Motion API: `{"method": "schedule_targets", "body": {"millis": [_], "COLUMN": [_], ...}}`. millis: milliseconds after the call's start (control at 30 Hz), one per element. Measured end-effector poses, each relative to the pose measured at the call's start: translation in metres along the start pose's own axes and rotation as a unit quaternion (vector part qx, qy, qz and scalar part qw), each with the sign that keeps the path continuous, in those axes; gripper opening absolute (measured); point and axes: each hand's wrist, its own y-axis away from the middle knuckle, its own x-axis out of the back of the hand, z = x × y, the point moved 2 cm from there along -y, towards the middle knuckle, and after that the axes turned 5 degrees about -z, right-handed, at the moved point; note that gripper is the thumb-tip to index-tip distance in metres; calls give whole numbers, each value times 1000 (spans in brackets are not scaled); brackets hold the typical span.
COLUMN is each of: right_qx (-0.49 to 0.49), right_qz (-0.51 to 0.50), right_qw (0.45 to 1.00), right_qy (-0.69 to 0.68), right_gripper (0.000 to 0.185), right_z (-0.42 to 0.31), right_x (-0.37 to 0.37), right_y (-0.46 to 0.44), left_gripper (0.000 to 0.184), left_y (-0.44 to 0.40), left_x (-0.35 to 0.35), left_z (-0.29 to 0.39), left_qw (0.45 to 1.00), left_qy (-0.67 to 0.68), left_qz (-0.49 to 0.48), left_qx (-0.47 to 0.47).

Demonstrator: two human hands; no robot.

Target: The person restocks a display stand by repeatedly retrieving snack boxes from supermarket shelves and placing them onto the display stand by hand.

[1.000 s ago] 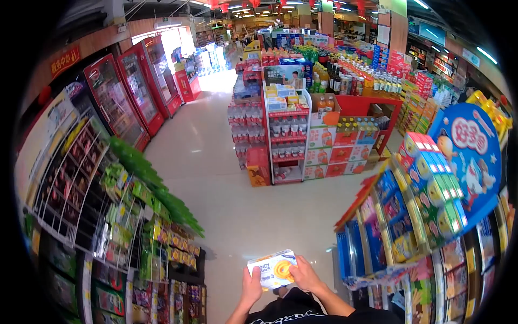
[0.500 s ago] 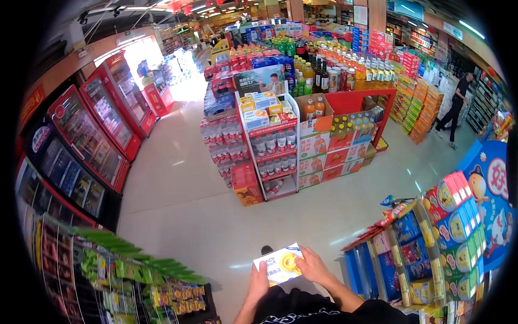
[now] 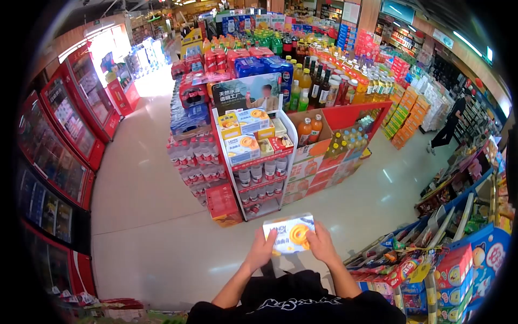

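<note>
A white, blue and yellow cookie box (image 3: 288, 233) is held out in front of my body at the lower middle of the head view. My left hand (image 3: 261, 247) grips its left end, thumb on the printed face. On the opposite end my right hand (image 3: 321, 244) is closed the same way. The fingers beneath the box are hidden. Ahead stands a white display rack (image 3: 289, 154), its top shelf stacked with similar cookie boxes (image 3: 242, 148) and its lower shelves holding water bottles (image 3: 256, 174). A gap of floor separates the held box from the rack.
Red-framed drink fridges (image 3: 75, 110) line the left wall. Bottled drinks and cartons (image 3: 315, 178) fill the island behind the rack. Snack shelves (image 3: 426, 264) crowd the lower right. A person in dark clothes (image 3: 450, 125) walks at the far right. Pale tiled floor (image 3: 145, 216) runs between them.
The rack appears closer, and the view has turned somewhat. Both hands have raised the cookie box forward and levelled it. The snack shelf at lower left has mostly left the view.
</note>
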Motion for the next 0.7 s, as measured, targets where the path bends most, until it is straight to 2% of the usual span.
{"method": "schedule_targets", "body": {"millis": [33,133,167,267,300,400,433,467,567,700], "right_qx": [-4,-42,-58,-61,-72,-103,-115,-126,-79,-74], "right_qz": [22,69,81,139,144,146,138,131,149,140], "right_qw": [1000,992,986,977,974,962,956,949,942,960], "right_qy": [-16,-100,-133,-152,-161,-205,-232,-259,-291,-230], "right_gripper": [50,46,45,40,38,35,35,34,35,36], "right_z": [1,10,15,49,55,70,72,74,96,115], "right_x": [1,2,1,-8,-10,-11,-10,-9,-12,-3], "right_y": [-18,-66,-81,-130,-145,-194,-212,-229,-285,-357], "left_gripper": [56,58,65,61,69,78,85,86,88,90], "left_y": [-21,-57,-70,-107,-118,-152,-167,-181,-229,-303], "left_x": [8,17,20,19,20,23,25,27,34,40], "left_z": [5,37,29,7,6,11,10,10,17,16], "left_qw": [999,985,980,985,991,999,998,998,988,965], "left_qy": [-37,154,189,172,135,14,16,-32,-140,-249], "left_qz": [6,77,63,14,2,31,32,33,37,62], "left_qx": [-19,9,22,4,7,-36,-45,-49,-50,-57]}}
